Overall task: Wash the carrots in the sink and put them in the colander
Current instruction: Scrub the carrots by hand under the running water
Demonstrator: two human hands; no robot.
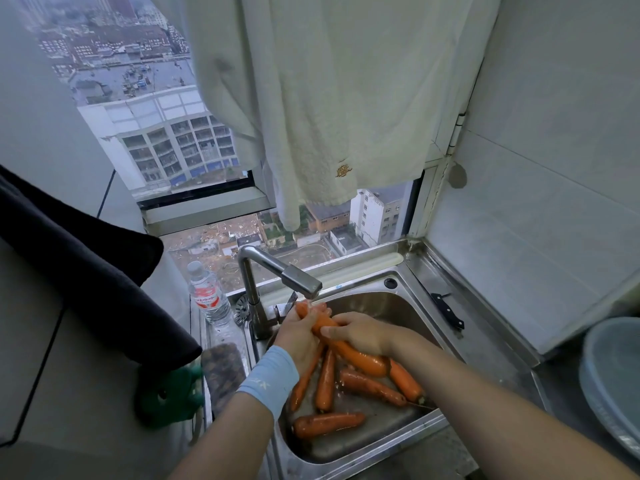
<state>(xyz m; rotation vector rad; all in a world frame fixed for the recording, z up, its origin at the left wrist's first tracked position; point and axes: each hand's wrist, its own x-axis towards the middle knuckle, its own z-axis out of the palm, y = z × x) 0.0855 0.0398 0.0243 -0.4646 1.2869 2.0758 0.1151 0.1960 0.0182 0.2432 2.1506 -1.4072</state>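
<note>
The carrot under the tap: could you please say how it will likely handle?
Probably stiff: the carrot spans left hand to right hand unbent. Likely slippery, since it glistens wet under the tap. Round and tapered, it may roll if released.

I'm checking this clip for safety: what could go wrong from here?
The knife lies on the sink rim at right, toward the grey bowl; an arm reaching there might brush it. The wet carrot that the left hand and right hand hold under the tap could slip and drop onto the carrots in the basin.
</note>
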